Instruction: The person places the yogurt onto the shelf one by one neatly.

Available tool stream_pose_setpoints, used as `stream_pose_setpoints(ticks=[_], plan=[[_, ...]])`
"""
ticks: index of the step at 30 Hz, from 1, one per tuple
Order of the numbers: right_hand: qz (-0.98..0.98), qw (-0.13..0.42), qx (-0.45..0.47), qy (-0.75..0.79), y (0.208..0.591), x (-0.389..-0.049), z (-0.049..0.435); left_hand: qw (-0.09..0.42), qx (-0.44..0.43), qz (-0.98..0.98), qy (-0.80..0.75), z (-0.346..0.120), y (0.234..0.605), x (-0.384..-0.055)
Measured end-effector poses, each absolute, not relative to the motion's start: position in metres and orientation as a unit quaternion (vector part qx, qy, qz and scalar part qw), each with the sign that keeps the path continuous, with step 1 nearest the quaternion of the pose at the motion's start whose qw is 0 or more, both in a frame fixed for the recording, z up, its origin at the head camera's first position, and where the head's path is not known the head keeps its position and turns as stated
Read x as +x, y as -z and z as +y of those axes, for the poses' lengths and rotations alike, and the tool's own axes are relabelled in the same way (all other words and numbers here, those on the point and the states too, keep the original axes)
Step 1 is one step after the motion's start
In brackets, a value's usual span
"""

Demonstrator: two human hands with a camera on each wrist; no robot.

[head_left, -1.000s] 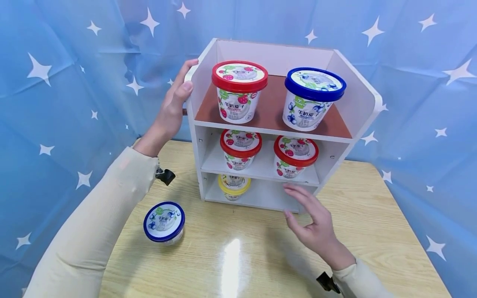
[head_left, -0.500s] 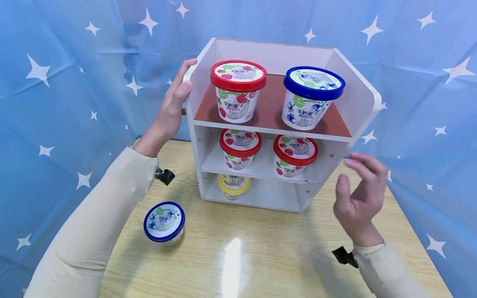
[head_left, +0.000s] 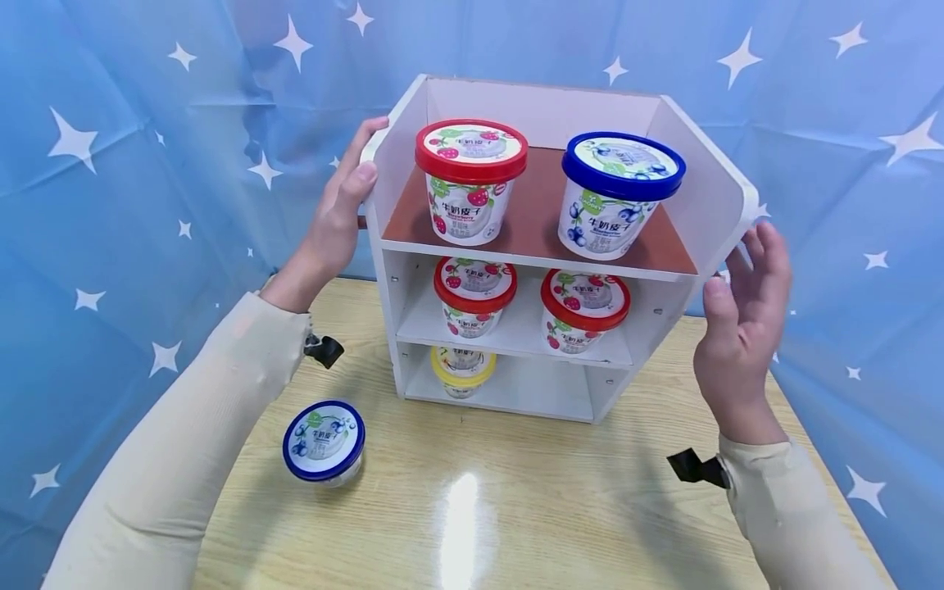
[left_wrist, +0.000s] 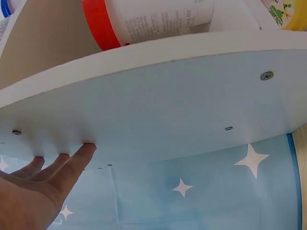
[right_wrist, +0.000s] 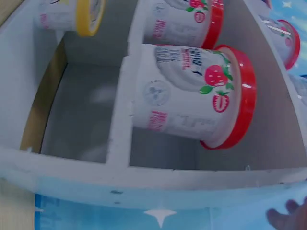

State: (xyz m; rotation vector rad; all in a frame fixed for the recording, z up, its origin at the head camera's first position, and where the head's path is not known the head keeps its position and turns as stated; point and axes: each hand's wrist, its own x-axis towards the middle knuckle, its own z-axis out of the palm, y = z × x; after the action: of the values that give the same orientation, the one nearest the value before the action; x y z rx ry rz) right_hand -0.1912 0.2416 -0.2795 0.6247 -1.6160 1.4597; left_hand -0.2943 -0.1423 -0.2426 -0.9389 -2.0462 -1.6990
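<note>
A white three-tier shelf unit [head_left: 516, 401] with a brown top board stands on the table. My left hand [head_left: 339, 209] rests against its left side; in the left wrist view, the fingertips [left_wrist: 88, 146] touch the outer panel. My right hand [head_left: 745, 344] is raised beside the right panel, fingers apart and holding nothing; whether it touches the panel cannot be told. On top sit a red-lidded strawberry tub [head_left: 470, 209] and a blue-lidded blueberry tub [head_left: 608, 225]. Two red-lidded tubs, left [head_left: 475, 307] and right [head_left: 586, 315], occupy the middle tier. A yellow-lidded tub [head_left: 463, 378] sits bottom left.
Another blue-lidded blueberry tub [head_left: 324, 442] stands on the wooden table [head_left: 398, 524], left of the shelf's front and near my left forearm. A blue curtain with white stars [head_left: 516, 41] hangs close behind and along both sides.
My right hand has moved from in front of the bottom tier, rightward and up, to beside the shelf's right panel. The left hand and the tubs have stayed put.
</note>
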Motion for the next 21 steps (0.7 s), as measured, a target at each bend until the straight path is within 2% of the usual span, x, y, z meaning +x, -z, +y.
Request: stream_pose_setpoints(ticks=[6,14,21], plan=[[-0.625,0.354,0.273,-0.64,0.271,-0.204,0.246,0.156,-0.328,-0.716,0.596,-0.143,0.243,-0.295],[-0.606,0.347,0.252,-0.67,0.257,-0.217,0.246,0.158,-0.328,-0.716,0.596,-0.142,0.243,-0.294],[-0.614,0.327,0.183,-0.695,0.239,-0.224,0.243,0.16,-0.331,-0.711,0.599,-0.141,0.243,-0.294]])
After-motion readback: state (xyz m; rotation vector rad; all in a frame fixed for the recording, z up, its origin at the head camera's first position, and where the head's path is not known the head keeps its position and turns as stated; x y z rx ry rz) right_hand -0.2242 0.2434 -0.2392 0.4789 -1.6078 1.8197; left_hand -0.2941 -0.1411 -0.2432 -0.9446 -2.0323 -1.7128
